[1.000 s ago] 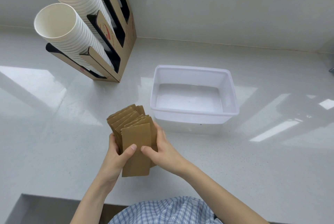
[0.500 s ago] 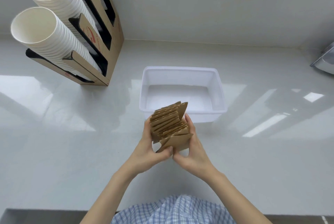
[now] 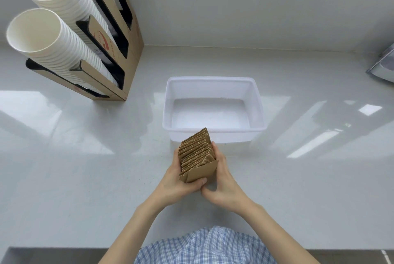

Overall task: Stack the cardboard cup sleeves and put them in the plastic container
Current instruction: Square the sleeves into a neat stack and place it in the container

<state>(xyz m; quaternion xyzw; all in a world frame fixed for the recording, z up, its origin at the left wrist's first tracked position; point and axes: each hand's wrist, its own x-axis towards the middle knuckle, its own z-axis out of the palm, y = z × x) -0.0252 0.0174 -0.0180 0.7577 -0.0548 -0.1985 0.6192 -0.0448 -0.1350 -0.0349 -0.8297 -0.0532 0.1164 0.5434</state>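
A stack of brown cardboard cup sleeves (image 3: pixel 197 155) is held on edge between both hands, just above the white counter. My left hand (image 3: pixel 174 178) presses its left side with the thumb across the front sleeve. My right hand (image 3: pixel 222 180) grips the right side. The sleeves lean back like a fanned deck, their far end over the near rim of the white plastic container (image 3: pixel 259 101). The container is empty and stands directly beyond the hands.
A cardboard cup dispenser (image 3: pixel 128 35) with two rows of white paper cups (image 3: pixel 53 35) stands at the back left. A metal object (image 3: pixel 383 67) shows at the right edge. The counter's front edge runs along the bottom, above a checked shirt (image 3: pixel 204 246).
The sleeves were turned from flat and upright to on edge and squeezed into a tighter stack. Both hands carried them right and forward, up to the container's near wall.
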